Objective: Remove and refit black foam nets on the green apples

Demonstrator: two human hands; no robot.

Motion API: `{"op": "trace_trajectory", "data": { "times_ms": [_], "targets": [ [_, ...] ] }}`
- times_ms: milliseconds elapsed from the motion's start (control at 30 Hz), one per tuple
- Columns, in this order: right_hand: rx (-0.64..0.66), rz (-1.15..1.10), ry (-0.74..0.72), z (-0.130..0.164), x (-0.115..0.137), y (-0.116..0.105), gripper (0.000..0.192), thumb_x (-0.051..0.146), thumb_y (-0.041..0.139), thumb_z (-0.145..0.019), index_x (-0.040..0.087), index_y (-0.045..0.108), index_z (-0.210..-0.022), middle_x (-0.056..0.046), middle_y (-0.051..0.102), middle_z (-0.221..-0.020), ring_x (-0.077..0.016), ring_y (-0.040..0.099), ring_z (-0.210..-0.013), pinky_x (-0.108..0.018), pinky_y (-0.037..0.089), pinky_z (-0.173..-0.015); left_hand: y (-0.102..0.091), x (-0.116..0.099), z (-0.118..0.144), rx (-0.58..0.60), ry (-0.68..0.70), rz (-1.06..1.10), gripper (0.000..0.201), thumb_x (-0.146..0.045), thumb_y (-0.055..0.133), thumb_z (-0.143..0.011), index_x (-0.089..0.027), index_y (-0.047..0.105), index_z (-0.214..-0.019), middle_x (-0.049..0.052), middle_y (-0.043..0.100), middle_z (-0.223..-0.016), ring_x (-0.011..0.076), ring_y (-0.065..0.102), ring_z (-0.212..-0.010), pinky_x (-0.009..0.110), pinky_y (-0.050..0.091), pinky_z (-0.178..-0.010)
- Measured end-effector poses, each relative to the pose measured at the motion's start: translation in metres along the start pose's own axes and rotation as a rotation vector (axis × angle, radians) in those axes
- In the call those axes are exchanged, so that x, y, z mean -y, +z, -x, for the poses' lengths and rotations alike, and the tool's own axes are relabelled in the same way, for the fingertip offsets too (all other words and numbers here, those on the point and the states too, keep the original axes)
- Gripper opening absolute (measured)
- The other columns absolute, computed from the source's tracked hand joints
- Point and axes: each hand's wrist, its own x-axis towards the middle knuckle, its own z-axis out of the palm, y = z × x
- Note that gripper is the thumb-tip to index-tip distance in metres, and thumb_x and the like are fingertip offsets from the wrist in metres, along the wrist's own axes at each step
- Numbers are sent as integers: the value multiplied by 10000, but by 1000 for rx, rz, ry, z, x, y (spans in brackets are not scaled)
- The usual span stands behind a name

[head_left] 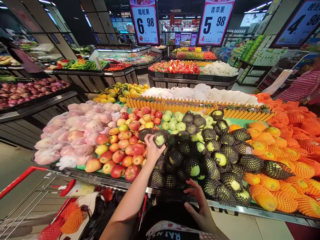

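Note:
My left hand point(153, 149) reaches over the fruit stand, its fingers curled round a green apple point(160, 138) in a black foam net. That apple is where the red apples point(123, 154) meet the netted green apples point(192, 166). Close to the stand's front edge, my right hand point(198, 201) hovers with fingers apart, holding nothing. Several netted green apples lie just beyond it. Bare green apples point(174, 121) sit further back.
Pink wrapped fruit point(82, 130) lies to the left, orange netted fruit point(282, 160) to the right. A yellow fence divider point(190, 107) runs behind. A shopping cart point(27, 171) holding goods stands at lower left. Price signs point(215, 21) hang above. A person point(23, 56) is at far left.

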Motion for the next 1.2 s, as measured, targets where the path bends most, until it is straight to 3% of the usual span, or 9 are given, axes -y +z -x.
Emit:
{"op": "trace_trajectory", "data": {
  "times_ms": [167,367,500,733,867,967,1067,1133,1200],
  "targets": [
    [-87,-46,44,1,4,5,581,425,677,-884,326,473,-1419,-87,614,-1351,-240,633,-1108,-411,476,-1018,13,-2,14,261,-101,-135,660,-264,727,-758,-183,413,-1332,168,379,-1335,336,580,-1170,454,577,-882],
    [-103,-34,61,-3,8,10,552,443,669,-881,295,502,-1387,-97,631,-1289,-223,648,-989,-411,496,-953,13,-5,5,300,-216,-354,731,-458,615,-862,-114,386,-1465,210,520,-1300,380,610,-1121,478,544,-907],
    [-90,-42,66,-7,10,13,529,449,666,-879,286,529,-1362,-93,655,-1231,-222,645,-979,-403,500,-942,16,-5,-9,453,-399,-465,739,-542,470,-927,-46,410,-1472,257,609,-1223,422,600,-1148,501,515,-923],
    [-28,-43,55,-17,8,10,467,407,658,-901,292,543,-1339,-76,661,-1206,-205,636,-934,-364,505,-875,18,-2,-13,528,-437,-389,845,-585,454,-932,24,326,-1504,340,543,-1368,465,534,-1272,561,462,-1010],
    [42,-7,29,-26,9,7,428,374,661,-912,287,554,-1317,-75,661,-1203,-199,634,-922,-355,509,-867,-11,9,-11,302,-262,-74,750,-554,464,-959,-49,351,-1502,270,411,-1547,370,385,-1449,530,319,-1192],
    [31,13,8,-35,11,6,371,378,663,-911,265,598,-1258,-76,677,-1150,-200,636,-888,-350,517,-837,-58,36,-1,10,-120,0,599,-478,479,-972,-135,430,-1461,195,510,-1477,306,457,-1391,492,337,-1193],
    [15,24,1,-43,13,8,316,376,652,-922,261,624,-1215,-66,680,-1107,-195,630,-870,-338,514,-813,-114,91,25,-286,-224,-167,587,-452,464,-960,-93,467,-1424,231,532,-1420,357,482,-1343,553,358,-1152],
    [11,32,1,-48,13,11,282,372,642,-931,263,639,-1191,-56,675,-1082,-188,625,-862,-325,506,-805,-148,134,54,-447,-397,-339,589,-441,433,-947,-63,482,-1397,265,524,-1409,418,462,-1344,625,337,-1133],
    [15,43,-8,-55,13,17,248,367,634,-937,264,655,-1162,-49,661,-1067,-178,619,-858,-311,500,-792,-174,168,89,-508,-625,-491,646,-452,472,-890,-49,435,-1393,307,480,-1426,497,424,-1351,708,309,-1104]
  ]
}}
